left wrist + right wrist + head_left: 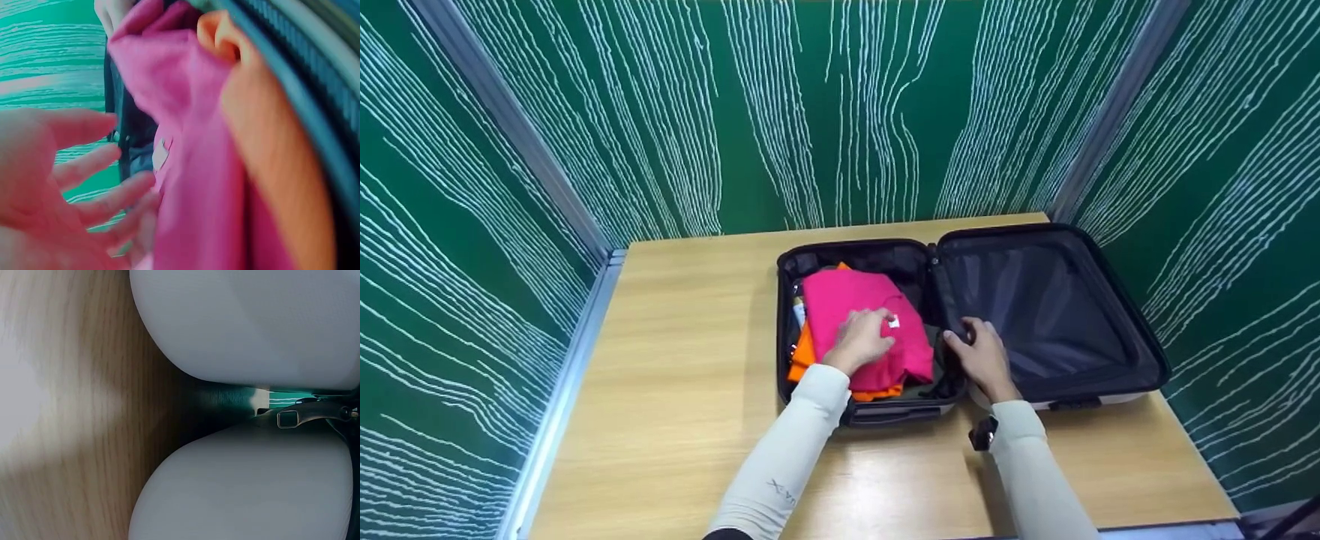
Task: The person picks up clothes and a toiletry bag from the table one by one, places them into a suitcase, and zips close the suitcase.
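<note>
- Bright pink folded cloth garment (844, 300) with a small white tag (893, 322): lies in the left half of an open black-lined, pale hard-shell suitcase (892, 415), on top of bright orange fabric (804, 356) that pokes out at its edges.
- Left hand (861, 339): over the pink garment near the tag. Fingers spread wide in the left wrist view; contact with the cloth unclear.
- Right hand (984, 360): at the suitcase's middle edge between the halves. Thumb and index set apart; can't tell if they pinch the edge. Right wrist view shows a black strap with a metal buckle (288, 419) between two pale rounded shells.
- Suitcase's right half (1035, 315): laid open, dark lining showing.
- Tabletop (682, 322): light wood, under the suitcase.
- Wall panels (892, 112): green, white streaks.
</note>
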`<state>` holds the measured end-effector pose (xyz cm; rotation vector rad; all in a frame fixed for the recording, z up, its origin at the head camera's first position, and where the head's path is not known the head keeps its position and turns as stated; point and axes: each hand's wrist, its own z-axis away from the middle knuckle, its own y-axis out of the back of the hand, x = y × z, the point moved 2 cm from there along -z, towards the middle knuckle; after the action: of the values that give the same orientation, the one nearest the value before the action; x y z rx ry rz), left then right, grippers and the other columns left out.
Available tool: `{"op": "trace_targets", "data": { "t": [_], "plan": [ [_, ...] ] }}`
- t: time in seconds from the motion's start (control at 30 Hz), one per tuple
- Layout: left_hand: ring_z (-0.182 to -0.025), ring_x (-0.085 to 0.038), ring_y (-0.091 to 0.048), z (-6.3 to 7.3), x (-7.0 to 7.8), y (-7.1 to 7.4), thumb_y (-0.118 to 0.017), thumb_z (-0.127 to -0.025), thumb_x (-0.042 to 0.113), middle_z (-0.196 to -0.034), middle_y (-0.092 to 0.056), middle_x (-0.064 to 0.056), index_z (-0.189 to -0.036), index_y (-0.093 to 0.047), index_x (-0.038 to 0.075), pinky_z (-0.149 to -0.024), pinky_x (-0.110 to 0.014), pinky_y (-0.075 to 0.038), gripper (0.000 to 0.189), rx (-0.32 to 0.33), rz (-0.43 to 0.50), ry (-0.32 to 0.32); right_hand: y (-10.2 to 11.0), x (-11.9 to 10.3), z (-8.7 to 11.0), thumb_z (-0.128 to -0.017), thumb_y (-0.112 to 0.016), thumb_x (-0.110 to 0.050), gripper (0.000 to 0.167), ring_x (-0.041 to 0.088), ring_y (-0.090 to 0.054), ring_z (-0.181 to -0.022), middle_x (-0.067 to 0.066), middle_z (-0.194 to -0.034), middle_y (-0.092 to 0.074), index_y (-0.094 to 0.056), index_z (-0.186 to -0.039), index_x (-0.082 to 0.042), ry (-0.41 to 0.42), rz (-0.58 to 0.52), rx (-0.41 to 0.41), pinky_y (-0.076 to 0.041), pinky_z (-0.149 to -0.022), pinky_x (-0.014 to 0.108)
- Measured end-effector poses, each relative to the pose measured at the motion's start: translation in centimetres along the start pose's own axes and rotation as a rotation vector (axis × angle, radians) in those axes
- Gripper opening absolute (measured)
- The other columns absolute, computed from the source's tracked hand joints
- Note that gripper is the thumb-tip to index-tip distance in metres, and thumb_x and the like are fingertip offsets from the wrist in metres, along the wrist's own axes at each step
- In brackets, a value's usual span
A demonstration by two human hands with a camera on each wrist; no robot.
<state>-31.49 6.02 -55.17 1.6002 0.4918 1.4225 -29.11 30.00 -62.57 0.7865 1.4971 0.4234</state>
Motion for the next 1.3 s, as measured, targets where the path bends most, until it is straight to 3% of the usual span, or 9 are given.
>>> {"op": "trace_targets", "data": {
  "t": [0.07, 0.17, 0.33, 0.6, 0.9, 1.2, 1.3],
  "plan": [
    [-0.123, -0.031, -0.050, 0.2, -0.4, 0.6, -0.073, -0.092, 0.027, -0.127, -0.066, -0.007, -0.131, -0.067, 0.020, -0.105, -0.053, -0.038, 0.040, 0.009, -0.082, 0.040, 0.0, 0.0, 0.0, -0.099, -0.065, -0.038, 0.056, 0.036, -0.055, -0.099, 0.018, -0.107, -0.056, -0.057, -0.139, 0.000, 0.004, 0.000, 0.002, -0.043, -0.091, 0.049],
    [-0.129, -0.032, -0.042, 0.5, -1.3, 1.3, -0.078, -0.088, 0.029, -0.132, -0.061, -0.007, -0.130, -0.068, 0.024, -0.108, -0.059, -0.031, 0.044, 0.014, -0.126, 0.101, 0.0, 0.0, -0.1, -0.099, -0.065, -0.039, 0.057, 0.036, -0.056, -0.100, 0.019, -0.108, -0.056, -0.056, -0.139, 0.000, 0.005, -0.002, -0.005, -0.043, -0.093, 0.049],
    [-0.133, -0.033, -0.039, 0.8, -2.8, 2.0, -0.085, -0.081, 0.024, -0.140, -0.054, -0.008, -0.129, -0.070, 0.024, -0.113, -0.062, -0.032, 0.051, 0.023, -0.157, 0.135, 0.0, 0.1, 0.0, -0.099, -0.065, -0.039, 0.057, 0.036, -0.056, -0.100, 0.018, -0.109, -0.056, -0.056, -0.139, 0.000, -0.002, -0.002, -0.011, -0.043, -0.093, 0.049],
    [-0.131, -0.036, -0.041, 1.0, -4.2, 2.2, -0.091, -0.074, 0.024, -0.144, -0.050, -0.010, -0.129, -0.070, 0.019, -0.110, -0.049, -0.042, 0.059, 0.023, -0.128, 0.086, -0.1, 0.2, 0.0, -0.099, -0.066, -0.038, 0.056, 0.037, -0.056, -0.101, 0.019, -0.108, -0.056, -0.056, -0.139, 0.000, 0.000, -0.002, -0.004, -0.043, -0.093, 0.050],
    [-0.135, -0.034, -0.039, 1.3, -5.4, 2.5, -0.089, -0.078, 0.029, -0.148, -0.045, -0.008, -0.135, -0.065, 0.019, -0.112, -0.043, -0.044, 0.062, -0.010, -0.076, 0.043, -0.1, 0.1, 0.0, -0.098, -0.066, -0.038, 0.057, 0.039, -0.057, -0.103, 0.020, -0.110, -0.057, -0.056, -0.140, 0.000, 0.000, -0.008, -0.001, -0.043, -0.095, 0.052],
    [-0.147, -0.033, -0.039, 1.8, -6.8, 3.7, -0.082, -0.085, 0.031, -0.156, -0.046, -0.012, -0.140, -0.060, 0.012, -0.118, -0.044, -0.039, 0.062, -0.086, -0.068, -0.085, 0.1, -0.1, 0.0, -0.098, -0.065, -0.038, 0.059, 0.036, -0.055, -0.098, 0.019, -0.106, -0.055, -0.055, -0.141, 0.002, 0.007, -0.010, -0.005, -0.044, -0.093, 0.051],
    [-0.141, -0.035, -0.047, 1.8, -7.8, 4.5, -0.079, -0.088, 0.025, -0.145, -0.058, -0.014, -0.133, -0.065, 0.009, -0.118, -0.045, -0.039, 0.050, 0.007, -0.065, -0.116, 0.2, -0.1, 0.1, -0.098, -0.066, -0.037, 0.059, 0.036, -0.055, -0.098, 0.019, -0.106, -0.056, -0.056, -0.140, 0.002, 0.010, -0.012, -0.001, -0.044, -0.094, 0.051]
  ]
}}
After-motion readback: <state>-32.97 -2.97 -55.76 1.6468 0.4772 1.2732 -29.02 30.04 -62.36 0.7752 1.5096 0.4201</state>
